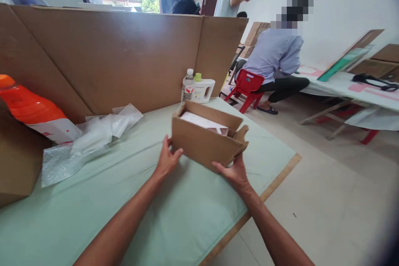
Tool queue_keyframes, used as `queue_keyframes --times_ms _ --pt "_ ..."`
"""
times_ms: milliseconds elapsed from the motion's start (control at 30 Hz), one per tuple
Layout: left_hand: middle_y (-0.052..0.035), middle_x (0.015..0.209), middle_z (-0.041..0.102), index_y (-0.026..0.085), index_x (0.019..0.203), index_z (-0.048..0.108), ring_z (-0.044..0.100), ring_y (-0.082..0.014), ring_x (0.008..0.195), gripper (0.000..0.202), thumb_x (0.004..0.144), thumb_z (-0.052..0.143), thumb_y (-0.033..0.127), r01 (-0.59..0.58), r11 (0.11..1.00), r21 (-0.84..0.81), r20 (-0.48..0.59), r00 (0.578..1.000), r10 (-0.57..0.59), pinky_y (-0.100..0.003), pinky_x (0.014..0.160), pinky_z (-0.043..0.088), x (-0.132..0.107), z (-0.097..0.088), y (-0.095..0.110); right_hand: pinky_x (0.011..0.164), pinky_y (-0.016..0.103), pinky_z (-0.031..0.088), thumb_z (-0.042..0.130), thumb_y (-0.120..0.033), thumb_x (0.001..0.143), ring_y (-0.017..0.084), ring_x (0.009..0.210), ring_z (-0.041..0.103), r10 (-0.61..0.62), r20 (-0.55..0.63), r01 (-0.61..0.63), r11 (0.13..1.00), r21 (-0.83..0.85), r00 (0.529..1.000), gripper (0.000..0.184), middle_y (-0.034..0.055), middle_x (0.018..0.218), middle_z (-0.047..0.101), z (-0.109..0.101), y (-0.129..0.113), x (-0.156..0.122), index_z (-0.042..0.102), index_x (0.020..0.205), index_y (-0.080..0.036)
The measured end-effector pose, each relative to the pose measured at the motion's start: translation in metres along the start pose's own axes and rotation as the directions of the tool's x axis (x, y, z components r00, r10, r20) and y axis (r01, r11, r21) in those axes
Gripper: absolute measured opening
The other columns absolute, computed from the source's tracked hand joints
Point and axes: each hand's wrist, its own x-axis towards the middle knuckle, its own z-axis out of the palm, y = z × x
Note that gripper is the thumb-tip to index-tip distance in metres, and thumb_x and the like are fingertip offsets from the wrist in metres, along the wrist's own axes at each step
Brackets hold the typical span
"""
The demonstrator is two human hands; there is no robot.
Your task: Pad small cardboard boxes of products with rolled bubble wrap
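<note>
A small brown cardboard box (pixel 202 139) with an open top is in front of me, over the green-covered table (pixel 134 212). Inside it lies a white item (pixel 202 120), mostly hidden by the box walls. The right end of the box has a bent, ragged flap (pixel 241 135). My left hand (pixel 167 160) grips the left end, its thumb by the front face. At the lower right corner, my right hand (pixel 233 172) holds the box, with the thumb in front and the other fingers largely hidden beneath and behind.
Behind the box stand a clear bottle (pixel 188 87) and a white jug (pixel 205 90). A tall cardboard panel (pixel 124 56) borders the table's back. Bubble wrap (pixel 90 143), an orange bottle (pixel 34 106) and another carton (pixel 20 160) occupy the left. A person (pixel 274 54) sits beyond the right edge.
</note>
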Motion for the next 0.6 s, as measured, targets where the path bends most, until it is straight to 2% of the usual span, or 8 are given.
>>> queue_keyframes --times_ms 67,100,167,233,300,367,467,600 --pt "-0.0273 0.156 0.037 0.006 0.15 0.031 0.039 -0.0368 0.144 0.092 0.071 0.069 0.034 -0.041 0.999 0.026 0.091 0.995 0.039 -0.053 0.117 0.035 0.014 0.036 -0.001 0.091 0.046 0.053 0.084 -0.052 0.061 0.027 0.106 0.058 0.025 -0.123 -0.034 0.997 -0.068 0.992 0.093 0.0099 0.123 0.056 -0.019 0.021 0.03 0.039 0.136 -0.022" --pt "-0.0266 0.156 0.039 0.006 0.149 0.035 0.038 -0.038 0.145 0.092 0.067 0.071 0.03 -0.063 0.997 0.04 0.132 0.99 0.057 -0.054 0.119 0.031 0.012 0.048 -0.004 0.089 0.044 0.053 0.085 -0.052 0.059 0.027 0.108 0.057 0.029 -0.169 -0.043 0.996 -0.083 0.985 0.098 0.0101 0.127 0.054 -0.026 0.03 0.046 0.037 0.139 -0.022" --pt "-0.0228 0.153 0.045 0.009 0.145 0.045 0.039 -0.038 0.145 0.086 0.064 0.072 0.023 -0.109 0.992 0.064 0.213 0.973 0.093 -0.056 0.122 0.026 -0.011 0.061 -0.014 0.088 0.042 0.054 0.084 -0.051 0.057 0.027 0.116 0.054 0.021 -0.235 -0.046 0.994 -0.101 0.972 0.107 0.0108 0.135 0.048 -0.034 0.047 0.077 0.03 0.145 -0.024" --pt "-0.0184 0.153 0.047 0.013 0.144 0.048 0.039 -0.0356 0.145 0.078 0.069 0.067 0.019 -0.187 0.976 0.111 0.276 0.949 0.15 -0.056 0.124 0.025 -0.045 0.06 -0.027 0.089 0.042 0.053 0.083 -0.048 0.055 0.029 0.122 0.049 0.014 -0.291 -0.051 0.991 -0.121 0.957 0.115 0.0126 0.141 0.043 -0.036 0.063 0.108 0.022 0.15 -0.024" --pt "-0.0148 0.156 0.044 0.017 0.148 0.045 0.035 -0.032 0.148 0.074 0.076 0.062 0.017 -0.324 0.923 0.208 0.332 0.911 0.244 -0.056 0.124 0.027 -0.077 0.052 -0.04 0.093 0.043 0.051 0.082 -0.045 0.056 0.029 0.124 0.048 0.013 -0.329 -0.063 0.988 -0.142 0.944 0.119 0.0158 0.141 0.041 -0.032 0.077 0.137 0.017 0.152 -0.018" --pt "-0.0134 0.157 0.043 0.018 0.148 0.045 0.033 -0.0298 0.149 0.069 0.08 0.058 0.015 -0.415 0.862 0.291 0.361 0.882 0.303 -0.055 0.122 0.033 -0.098 0.043 -0.047 0.1 0.046 0.046 0.081 -0.043 0.056 0.029 0.122 0.048 0.003 -0.345 -0.069 0.982 -0.178 0.939 0.12 0.0187 0.14 0.042 -0.026 0.088 0.163 0.016 0.152 -0.012" --pt "-0.0146 0.154 0.046 0.017 0.14 0.053 0.033 -0.0299 0.149 0.059 0.081 0.056 0.013 -0.445 0.82 0.36 0.358 0.877 0.319 -0.054 0.119 0.038 -0.108 0.039 -0.047 0.105 0.048 0.04 0.08 -0.043 0.058 0.029 0.12 0.047 -0.013 -0.347 -0.072 0.97 -0.231 0.938 0.119 0.021 0.139 0.041 -0.017 0.101 0.193 0.015 0.151 -0.008" --pt "-0.0149 0.152 0.049 0.017 0.132 0.058 0.035 -0.032 0.148 0.055 0.078 0.056 0.011 -0.458 0.79 0.408 0.393 0.869 0.301 -0.057 0.118 0.038 -0.104 0.04 -0.039 0.104 0.047 0.041 0.079 -0.042 0.059 0.028 0.117 0.049 0.017 -0.317 -0.098 0.965 -0.241 0.948 0.12 0.0215 0.14 0.04 -0.013 0.108 0.215 0.012 0.152 -0.009"
